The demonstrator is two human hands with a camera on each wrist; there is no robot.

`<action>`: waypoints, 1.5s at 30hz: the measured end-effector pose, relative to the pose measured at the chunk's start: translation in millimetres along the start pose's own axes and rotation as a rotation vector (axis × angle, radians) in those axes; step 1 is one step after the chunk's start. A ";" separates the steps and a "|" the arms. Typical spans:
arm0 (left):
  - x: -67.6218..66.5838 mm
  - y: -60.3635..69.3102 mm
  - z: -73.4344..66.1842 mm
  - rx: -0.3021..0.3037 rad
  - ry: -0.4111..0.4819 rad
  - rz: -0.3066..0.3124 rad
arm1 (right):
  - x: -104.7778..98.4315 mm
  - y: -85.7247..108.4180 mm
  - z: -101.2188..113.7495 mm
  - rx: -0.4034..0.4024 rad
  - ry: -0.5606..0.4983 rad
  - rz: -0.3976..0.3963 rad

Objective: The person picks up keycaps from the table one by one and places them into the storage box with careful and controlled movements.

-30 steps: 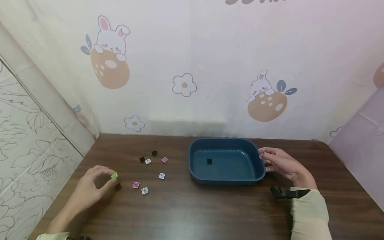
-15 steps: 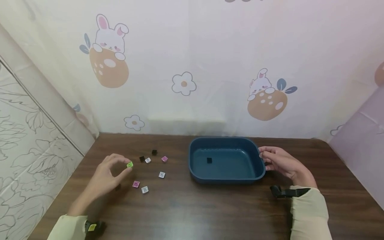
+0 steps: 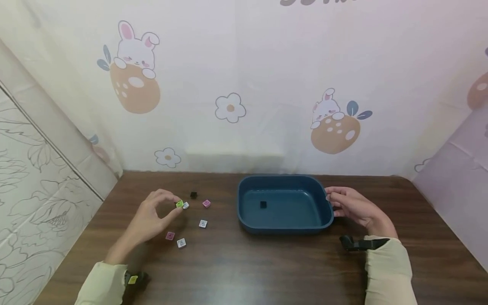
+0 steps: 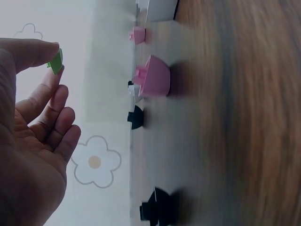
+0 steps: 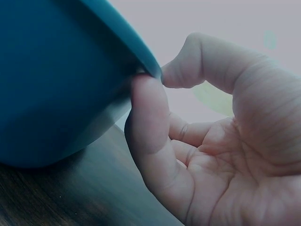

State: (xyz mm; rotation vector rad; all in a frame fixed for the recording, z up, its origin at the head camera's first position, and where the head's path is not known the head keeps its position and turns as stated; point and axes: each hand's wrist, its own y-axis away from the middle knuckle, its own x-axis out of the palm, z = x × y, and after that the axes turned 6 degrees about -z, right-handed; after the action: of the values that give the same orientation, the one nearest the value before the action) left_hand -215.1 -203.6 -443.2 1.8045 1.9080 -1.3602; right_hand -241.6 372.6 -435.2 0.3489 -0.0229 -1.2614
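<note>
Left hand (image 3: 151,215) has moved rightward, pinching a green plastic keycap (image 3: 179,204). Well right of its fingers (image 3: 167,196), right hand (image 3: 356,208) pinches a blue oblong plastic tray (image 3: 293,209).

soft light, pale glare on tabletop (image 3: 228,275), wrist views dimmer, perhaps blurred

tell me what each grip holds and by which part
The left grip pinches the green keycap by opposite sides; the right grip pinches the blue tray by its right rim.

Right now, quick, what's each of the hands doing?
Left hand: closed, pinching a green keycap.
Right hand: closed, pinching the side of the blue tub.
</note>
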 end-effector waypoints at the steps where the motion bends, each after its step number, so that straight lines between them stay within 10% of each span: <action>1: 0.6 -0.4 0.1 -0.001 0.007 0.002 | 0.4 -0.5 0.6 0.000 0.000 -0.001; 45: 69.2 -51.1 -55.0 0.076 0.185 0.137 | 0.0 -0.7 5.3 0.019 -0.016 0.007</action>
State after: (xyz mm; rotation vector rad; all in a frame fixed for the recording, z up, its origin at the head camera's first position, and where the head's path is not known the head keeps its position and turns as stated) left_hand -252.1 -108.9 -434.5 2.1216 1.7990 -1.2765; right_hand -243.3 371.1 -430.4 0.3546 -0.0502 -1.2575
